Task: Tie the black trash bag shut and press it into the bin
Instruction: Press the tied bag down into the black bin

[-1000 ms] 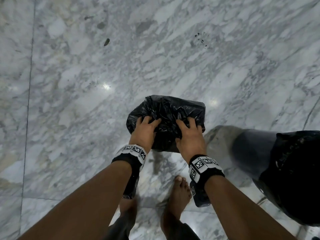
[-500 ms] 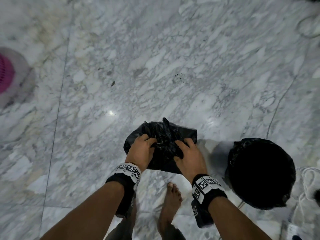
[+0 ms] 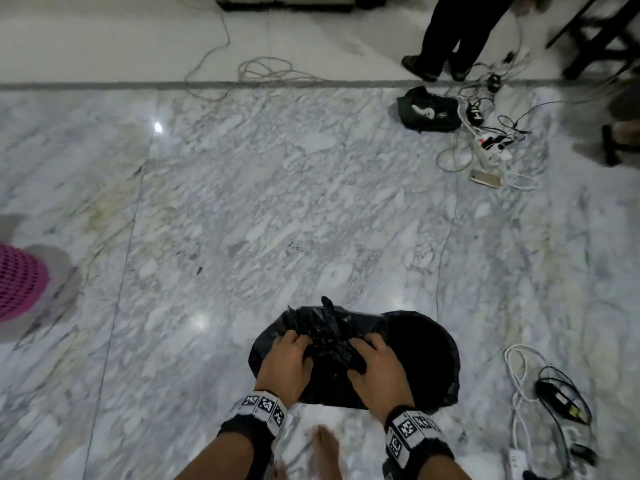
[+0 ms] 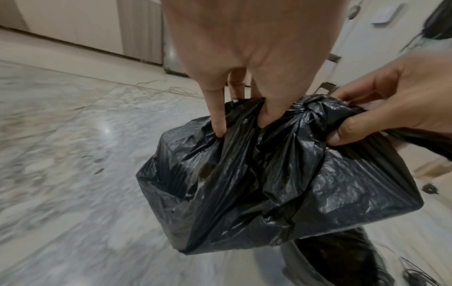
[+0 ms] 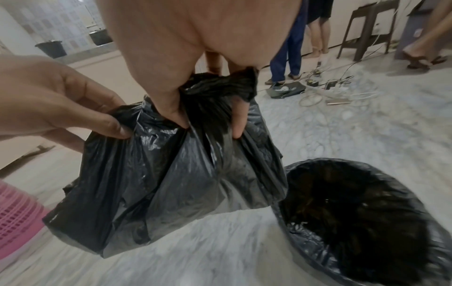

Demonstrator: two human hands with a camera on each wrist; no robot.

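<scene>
A black trash bag (image 3: 322, 375) (image 4: 281, 183) (image 5: 171, 183), knotted at its top, hangs in the air in both hands. My left hand (image 3: 287, 362) (image 4: 244, 77) grips the gathered plastic left of the knot. My right hand (image 3: 377, 368) (image 5: 208, 87) grips the plastic on the knot's right side. The bin (image 3: 426, 351) (image 5: 354, 212), lined with black plastic and open at the top, stands just right of the bag and lower. In the left wrist view the bin (image 4: 342, 257) shows under the bag's right corner.
A pink perforated basket (image 3: 17, 282) (image 5: 17, 218) stands at the left. Cables and a charger (image 3: 554, 403) lie right of the bin. Farther off lie a dark pouch (image 3: 429, 109), more cables, a phone (image 3: 485, 178) and a standing person's legs (image 3: 446, 36). My bare foot (image 3: 323, 452) is below the bag.
Both hands have lifted the bag off the floor and carried it right, up against the bin's opening. The head view has tilted up, showing more of the room.
</scene>
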